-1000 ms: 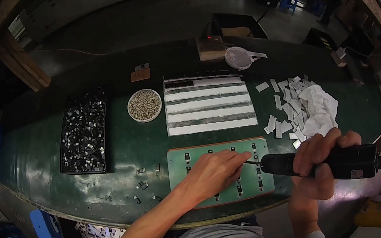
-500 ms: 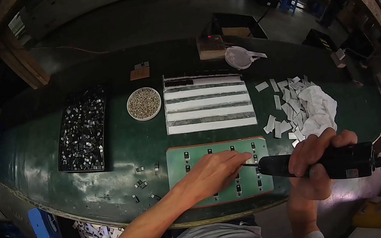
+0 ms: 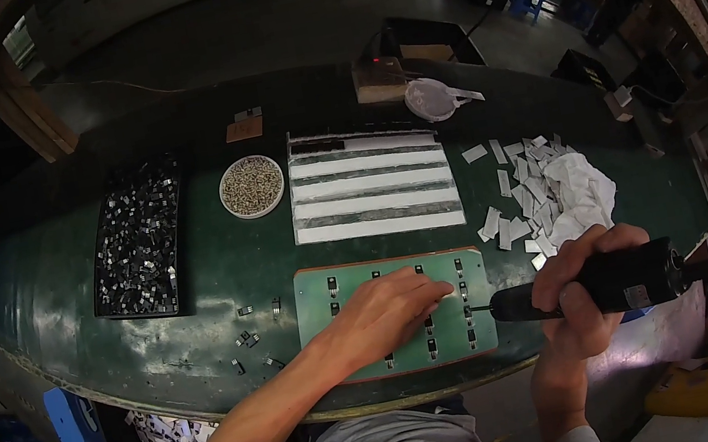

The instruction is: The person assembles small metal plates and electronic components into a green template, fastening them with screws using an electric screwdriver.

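A green fixture board (image 3: 348, 286) with rows of small dark parts lies at the near edge of the bench. My left hand (image 3: 385, 312) rests flat on it, fingertips pointing right toward the right-hand column of parts. My right hand (image 3: 578, 296) grips a black electric screwdriver (image 3: 609, 281) held level, and its thin bit points left and touches the board's right side close to my left fingertips. A cable runs off the tool to the right.
A black tray (image 3: 137, 239) of small dark parts sits at left, with a round dish of screws (image 3: 252, 186) beside it. Striped white and grey strips (image 3: 369, 183) lie behind the board. White paper scraps (image 3: 545, 189) are piled at right. Loose parts (image 3: 248, 340) are scattered left of the board.
The screwdriver and my right hand have shifted slightly left, bringing the bit closer to the board's right column. My left hand stays flat on the board.
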The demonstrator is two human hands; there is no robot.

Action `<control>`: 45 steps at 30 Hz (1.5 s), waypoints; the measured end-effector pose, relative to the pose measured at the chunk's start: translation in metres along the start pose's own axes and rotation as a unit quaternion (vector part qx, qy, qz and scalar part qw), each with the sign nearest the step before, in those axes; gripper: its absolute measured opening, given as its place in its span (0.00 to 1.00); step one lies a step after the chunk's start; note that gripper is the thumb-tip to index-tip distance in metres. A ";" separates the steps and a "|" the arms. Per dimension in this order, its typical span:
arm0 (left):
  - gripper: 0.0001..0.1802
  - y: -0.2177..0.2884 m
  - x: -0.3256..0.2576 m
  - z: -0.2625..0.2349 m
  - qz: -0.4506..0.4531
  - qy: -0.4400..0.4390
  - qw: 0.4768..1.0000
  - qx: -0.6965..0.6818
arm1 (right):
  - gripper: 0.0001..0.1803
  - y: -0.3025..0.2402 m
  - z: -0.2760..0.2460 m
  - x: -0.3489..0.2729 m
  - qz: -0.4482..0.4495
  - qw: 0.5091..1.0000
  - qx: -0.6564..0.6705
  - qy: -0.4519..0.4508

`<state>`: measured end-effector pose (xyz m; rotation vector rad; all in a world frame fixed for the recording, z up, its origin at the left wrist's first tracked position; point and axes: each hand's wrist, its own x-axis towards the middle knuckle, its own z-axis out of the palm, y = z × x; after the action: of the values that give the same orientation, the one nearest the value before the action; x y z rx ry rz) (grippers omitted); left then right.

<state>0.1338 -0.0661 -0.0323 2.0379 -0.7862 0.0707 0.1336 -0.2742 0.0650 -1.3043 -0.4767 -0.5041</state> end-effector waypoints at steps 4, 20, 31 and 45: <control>0.14 -0.001 -0.001 0.001 0.001 0.005 1.000 -0.002 | 0.27 0.003 -0.002 0.000 -0.002 1.000 -0.009 -0.006; 0.13 0.009 0.001 0.011 -0.012 -0.020 1.000 -0.012 | 0.27 -0.009 -0.004 0.002 -0.035 0.993 0.108 -0.008; 0.06 0.012 0.000 0.006 -0.004 -0.029 0.999 -0.020 | 0.31 -0.021 0.006 -0.003 -0.008 0.993 0.108 0.041; 0.07 0.012 0.000 0.005 -0.018 -0.045 0.998 -0.031 | 0.32 -0.021 0.007 -0.007 0.007 0.994 0.104 0.017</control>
<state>0.1257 -0.0742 -0.0260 2.0060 -0.7972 -0.0662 0.1147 -0.2710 0.0787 -1.0970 -0.4783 -0.4510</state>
